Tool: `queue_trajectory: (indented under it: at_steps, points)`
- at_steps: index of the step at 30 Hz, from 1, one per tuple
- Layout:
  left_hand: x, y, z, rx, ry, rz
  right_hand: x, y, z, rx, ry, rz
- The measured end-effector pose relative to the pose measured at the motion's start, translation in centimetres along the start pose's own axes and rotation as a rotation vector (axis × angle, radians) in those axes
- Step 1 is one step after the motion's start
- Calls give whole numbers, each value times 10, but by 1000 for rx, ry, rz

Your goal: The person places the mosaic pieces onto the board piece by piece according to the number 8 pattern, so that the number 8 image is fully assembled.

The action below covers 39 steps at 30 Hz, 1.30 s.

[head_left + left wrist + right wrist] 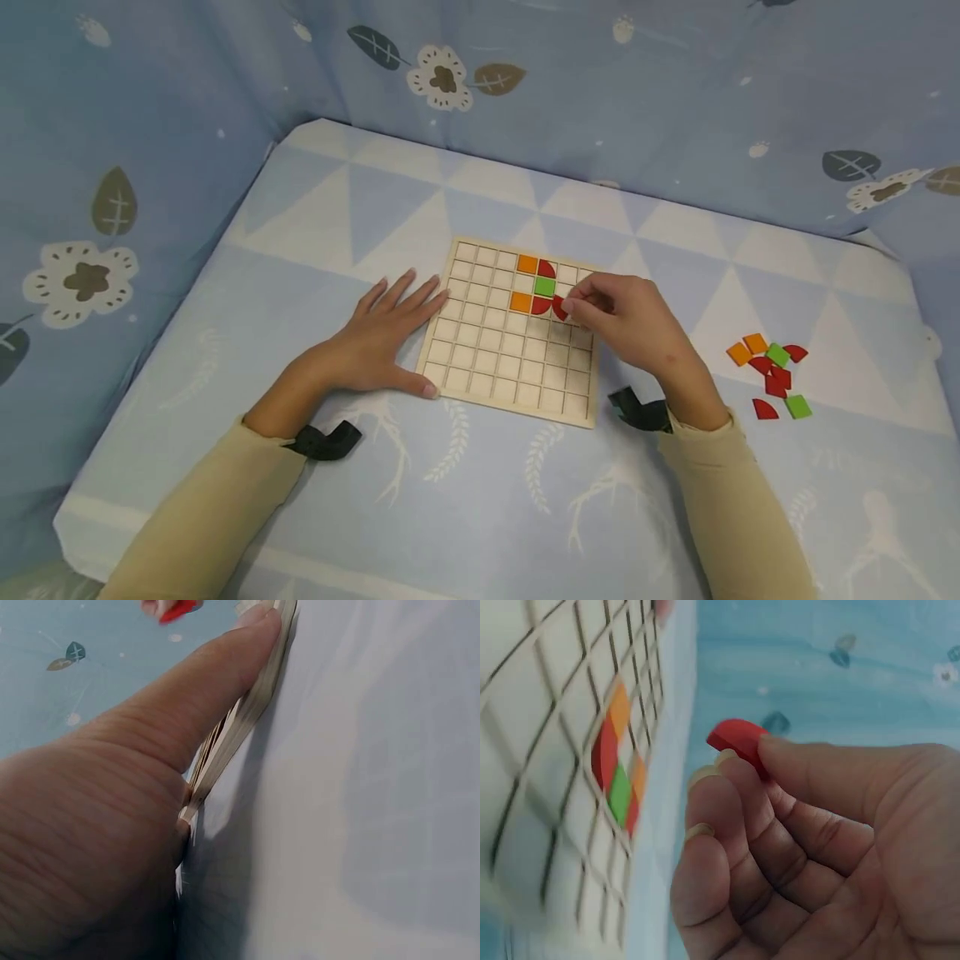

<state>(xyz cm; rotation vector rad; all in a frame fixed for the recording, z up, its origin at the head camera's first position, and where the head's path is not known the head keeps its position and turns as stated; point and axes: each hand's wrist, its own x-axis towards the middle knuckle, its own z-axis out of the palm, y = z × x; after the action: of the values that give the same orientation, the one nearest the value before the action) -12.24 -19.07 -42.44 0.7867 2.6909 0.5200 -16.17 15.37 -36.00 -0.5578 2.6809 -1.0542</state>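
Blue patterned cloth covers the table and walls. From the head view, the wooden grid board (512, 329) lies between the hands: the left hand (375, 337) rests flat, fingers spread, against its left edge, while the right hand (626, 321) pinches a red quarter-circle piece (558, 308) just right of the placed tiles (537, 286). Spare pieces (772, 375) sit well to the right. The left wrist view shows the thumb (217, 682) pressed along the board's edge (247, 712). In the right wrist view, fingertips (727, 769) and thumb clamp the red piece (736, 739), curved side toward the board (555, 787), which lies just beyond the grip.
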Motion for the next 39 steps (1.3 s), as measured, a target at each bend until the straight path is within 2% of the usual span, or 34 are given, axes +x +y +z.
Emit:
queue_trajectory:
  at_steps: [3, 8, 16, 21, 25, 29, 39]
  points:
    - [3, 0, -2, 11, -1, 9, 18, -7, 12, 26, -37, -4]
    - [7, -1, -7, 35, -5, 36, 42, -10, 28, -35, -77, -14]
    - [4, -2, -9, 30, -13, 15, 73, -17, 43, -76, -160, -16]
    - [5, 1, -7, 25, -7, 28, 75, -22, 48, -150, -161, 3]
    - [6, 2, -7, 26, -12, 20, 71, -26, 52, -220, -126, 4]
    - [5, 1, -6, 23, -16, 13, 66, -30, 57, -276, -88, -15]
    - [-1, -1, -3, 8, -21, 11, 59, -37, 75, -387, -95, -62]
